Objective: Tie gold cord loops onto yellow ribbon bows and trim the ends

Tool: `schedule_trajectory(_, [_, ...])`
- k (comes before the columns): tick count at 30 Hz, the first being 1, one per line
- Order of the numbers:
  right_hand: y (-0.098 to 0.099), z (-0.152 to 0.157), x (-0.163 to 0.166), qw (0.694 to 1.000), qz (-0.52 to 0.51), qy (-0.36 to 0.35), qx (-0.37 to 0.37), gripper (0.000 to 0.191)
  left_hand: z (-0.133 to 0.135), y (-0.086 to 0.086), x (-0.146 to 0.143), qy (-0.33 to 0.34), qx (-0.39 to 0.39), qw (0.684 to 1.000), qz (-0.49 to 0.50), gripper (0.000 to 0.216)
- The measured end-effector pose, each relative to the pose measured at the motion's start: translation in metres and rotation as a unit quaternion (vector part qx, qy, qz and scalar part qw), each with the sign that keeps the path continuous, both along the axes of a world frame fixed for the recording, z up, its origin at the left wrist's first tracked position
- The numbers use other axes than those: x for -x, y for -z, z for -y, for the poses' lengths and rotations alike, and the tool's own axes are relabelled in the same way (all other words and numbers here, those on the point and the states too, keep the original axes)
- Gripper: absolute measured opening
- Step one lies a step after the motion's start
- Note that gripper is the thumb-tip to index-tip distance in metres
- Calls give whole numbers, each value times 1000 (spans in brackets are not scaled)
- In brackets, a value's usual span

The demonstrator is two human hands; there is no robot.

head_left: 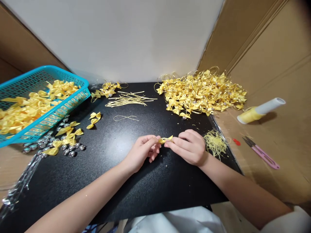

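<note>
Over the middle of the black table, a yellow ribbon bow (165,139) is pinched between both hands. My left hand (145,149) grips its left end with thumb and fingertips. At the other end, the fingers of my right hand (189,147) close on the bow, hiding part of it. Beyond the hands lies one gold cord crossed into a loop (125,117). Behind that is a bundle of straight gold cords (131,99). Two loose yellow bows (94,119) rest to the left of the loop.
At left stands a blue basket (84,84) of yellow bows, with silver bells (72,152) beside it. A heap of bows with cords (204,92) fills the back right. Cord scraps (215,144), pink-handled snips (263,154) and a tube wound with yellow cord (252,115) lie rightward.
</note>
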State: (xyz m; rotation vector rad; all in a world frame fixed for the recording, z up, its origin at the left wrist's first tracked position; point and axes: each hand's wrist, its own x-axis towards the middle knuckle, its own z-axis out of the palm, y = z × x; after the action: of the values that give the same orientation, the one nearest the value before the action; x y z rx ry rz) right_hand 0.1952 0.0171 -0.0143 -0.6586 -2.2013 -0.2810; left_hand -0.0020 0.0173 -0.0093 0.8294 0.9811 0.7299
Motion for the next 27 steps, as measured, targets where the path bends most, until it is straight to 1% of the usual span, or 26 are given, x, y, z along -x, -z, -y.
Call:
schedule_trajectory(3, [-2, 0, 2, 999, 5, 16, -29, 12, 1, 0, 1, 23, -27, 999, -1, 33])
schedule_trajectory(5, [-4, -1, 4, 999, -13, 25, -39, 9, 1, 0, 1, 26, -72, 997, -19, 32])
schedule_trajectory(7, [-4, -2, 5, 998, -42, 35, -15, 8, 1, 0, 2, 27, -127, 990, -52, 32])
schedule_trajectory(9, [-5, -3, 6, 997, -63, 43, 25, 10, 2, 2, 2, 28, -174, 981, -84, 34])
schedule_trajectory(14, [-3, -4, 6, 990, -99, 49, 85, 14, 5, 3, 2, 25, -241, 962, -129, 32])
schedule_trajectory(16, [-3, -4, 7, 988, -110, 49, 97, 13, 5, 2, 2, 32, -242, 961, -130, 31])
schedule_trajectory(18, [-2, -3, 8, 990, -104, 38, 91, 10, 6, 0, 1, 35, -223, 967, -120, 30])
schedule_trajectory(24, [-3, -3, 8, 998, -54, -10, 18, 3, 2, -1, -2, 36, -138, 987, -79, 31])
schedule_trajectory(25, [-4, -3, 8, 998, -54, -15, 16, 3, 1, -1, -2, 34, -130, 988, -74, 31])
schedule_trajectory(27, [-4, -4, 7, 997, -65, -12, 37, 2, -1, -1, -1, 33, -123, 989, -73, 30])
